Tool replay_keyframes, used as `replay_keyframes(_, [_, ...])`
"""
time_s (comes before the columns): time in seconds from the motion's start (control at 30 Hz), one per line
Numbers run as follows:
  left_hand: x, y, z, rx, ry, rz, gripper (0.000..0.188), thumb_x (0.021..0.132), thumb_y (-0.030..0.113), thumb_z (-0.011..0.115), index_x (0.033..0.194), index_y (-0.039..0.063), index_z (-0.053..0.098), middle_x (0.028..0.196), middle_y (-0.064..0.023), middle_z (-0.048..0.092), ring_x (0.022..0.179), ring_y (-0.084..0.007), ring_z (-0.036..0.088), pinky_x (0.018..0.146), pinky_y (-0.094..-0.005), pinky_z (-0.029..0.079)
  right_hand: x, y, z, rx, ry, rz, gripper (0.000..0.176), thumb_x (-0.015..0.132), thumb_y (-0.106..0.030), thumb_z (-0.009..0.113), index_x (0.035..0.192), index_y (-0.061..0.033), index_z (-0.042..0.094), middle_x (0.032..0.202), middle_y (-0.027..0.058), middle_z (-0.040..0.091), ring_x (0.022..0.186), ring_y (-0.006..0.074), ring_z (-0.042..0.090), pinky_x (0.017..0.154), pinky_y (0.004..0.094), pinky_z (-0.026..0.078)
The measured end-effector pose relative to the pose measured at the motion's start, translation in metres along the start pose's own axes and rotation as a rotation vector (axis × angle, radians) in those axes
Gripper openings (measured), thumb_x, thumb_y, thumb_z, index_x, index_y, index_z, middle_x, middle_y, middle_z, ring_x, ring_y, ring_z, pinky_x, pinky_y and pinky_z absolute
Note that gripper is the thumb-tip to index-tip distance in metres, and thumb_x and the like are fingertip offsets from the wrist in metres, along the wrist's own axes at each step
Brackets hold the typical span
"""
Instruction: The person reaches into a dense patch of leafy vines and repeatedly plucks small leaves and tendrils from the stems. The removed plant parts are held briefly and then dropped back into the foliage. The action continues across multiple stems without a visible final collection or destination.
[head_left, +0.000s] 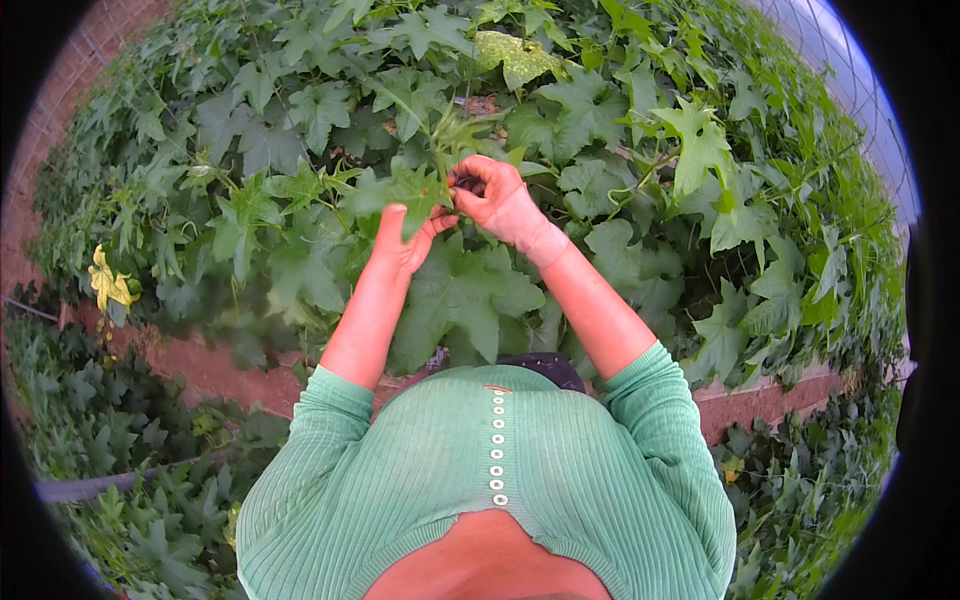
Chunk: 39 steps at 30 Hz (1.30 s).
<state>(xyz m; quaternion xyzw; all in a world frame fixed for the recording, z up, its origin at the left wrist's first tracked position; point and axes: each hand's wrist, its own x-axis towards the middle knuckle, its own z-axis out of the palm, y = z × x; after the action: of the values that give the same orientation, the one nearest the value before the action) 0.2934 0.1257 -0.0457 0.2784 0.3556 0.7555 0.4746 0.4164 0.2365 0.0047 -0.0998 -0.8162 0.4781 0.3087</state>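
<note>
Both my hands are raised and close together among lobed-leaf vines. My right hand (491, 195) has its thumb and forefinger pinched at a vine shoot (454, 139) whose tip is blurred; a small dark item shows between the fingers, too unclear to name. Just below and to the left, my left hand (412, 232) has its thumb up and its fingertips close to the right hand's. A green leaf (405, 196) partly covers it, so whether it grips the stem cannot be told. Beneath the hands spreads a large broad leaf (465, 296).
Dense vines surround the hands, with a yellow-speckled leaf (517, 58) beyond them and a yellow leaf (111, 281) at left. Wire netting (847, 67) stands at upper right. A reddish soil path (217, 367) runs near my body, and a pipe (112, 486) lies at lower left.
</note>
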Motion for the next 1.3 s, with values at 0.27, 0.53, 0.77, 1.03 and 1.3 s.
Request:
replay_keyframes(0.27, [-0.016, -0.016, -0.001, 0.311, 0.036, 0.092, 0.031, 0.09, 0.012, 0.052, 0.118, -0.001, 0.051, 0.108, -0.0117, 0.06, 0.095, -0.0239, 0.061, 0.079, -0.0386, 0.053, -0.006, -0.002, 0.004, -0.053, 0.195, -0.001, 0.01, 0.078, -0.003, 0.063, 0.084, 0.0044, 0.062, 0.077, 0.0101, 0.057, 0.066, 0.0168, 0.058, 0.06, 0.0293, 0.047])
replay_keyframes(0.53, [-0.007, -0.01, 0.011, 0.392, 0.191, 0.244, 0.016, 0.086, 0.004, 0.06, 0.101, 0.0, 0.061, 0.091, -0.0048, 0.065, 0.076, -0.0121, 0.061, 0.06, -0.024, 0.051, -0.01, -0.018, 0.015, 0.223, 0.263, -0.062, 0.011, 0.081, -0.001, 0.061, 0.091, 0.0027, 0.061, 0.088, 0.0069, 0.06, 0.073, 0.0103, 0.057, 0.064, 0.023, 0.047])
replay_keyframes(0.77, [-0.021, -0.024, 0.013, 0.473, 0.358, 0.389, 0.027, 0.082, -0.003, 0.061, 0.107, -0.001, 0.051, 0.095, -0.007, 0.059, 0.077, -0.0111, 0.057, 0.063, -0.0235, 0.05, -0.063, 0.015, -0.036, -0.09, 0.583, -0.032, 0.011, 0.085, -0.004, 0.059, 0.095, -0.0004, 0.063, 0.082, 0.0015, 0.063, 0.07, 0.0061, 0.055, 0.064, 0.0197, 0.047])
replay_keyframes(1.03, [-0.046, -0.041, 0.078, 0.527, -0.076, 0.264, 0.022, 0.082, -0.003, 0.061, 0.102, -0.001, 0.054, 0.098, -0.0075, 0.059, 0.085, -0.0118, 0.058, 0.065, -0.0224, 0.05, -0.115, 0.107, -0.146, -0.149, 1.123, 0.225, 0.027, 0.086, -0.013, 0.06, 0.107, 0.0039, 0.058, 0.096, 0.0114, 0.065, 0.084, 0.0166, 0.06, 0.08, 0.0285, 0.047])
replay_keyframes(1.3, [0.045, -0.06, 0.178, 0.581, -0.246, 0.351, 0.017, 0.081, -0.002, 0.061, 0.098, -0.002, 0.057, 0.087, -0.0054, 0.06, 0.071, -0.0076, 0.053, 0.058, -0.0212, 0.045, -0.096, 0.079, -0.165, -0.425, 1.081, 0.029, 0.029, 0.081, -0.01, 0.065, 0.105, 0.0049, 0.058, 0.09, 0.0094, 0.065, 0.08, 0.0143, 0.06, 0.072, 0.0265, 0.048])
